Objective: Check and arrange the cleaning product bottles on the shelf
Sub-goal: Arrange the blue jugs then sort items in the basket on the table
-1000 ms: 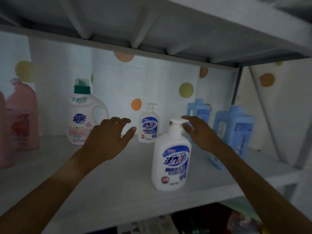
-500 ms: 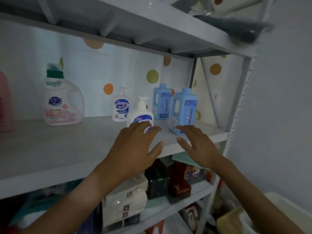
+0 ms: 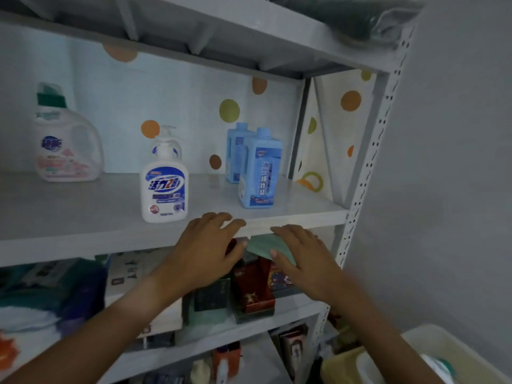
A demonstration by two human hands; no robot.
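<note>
Both hands are open and empty at the shelf (image 3: 83, 225) edge; the upright pump bottle (image 3: 165, 189) stands just far-left of the left hand (image 3: 206, 249), nearer it than the right hand (image 3: 300, 259).

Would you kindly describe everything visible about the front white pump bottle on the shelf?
The front white pump bottle looks like opaque white plastic, with a white pump head and a blue label printed with white characters. It stands upright near the shelf's front edge, ahead of a second pump bottle that it partly hides. Neither hand touches it.
</note>
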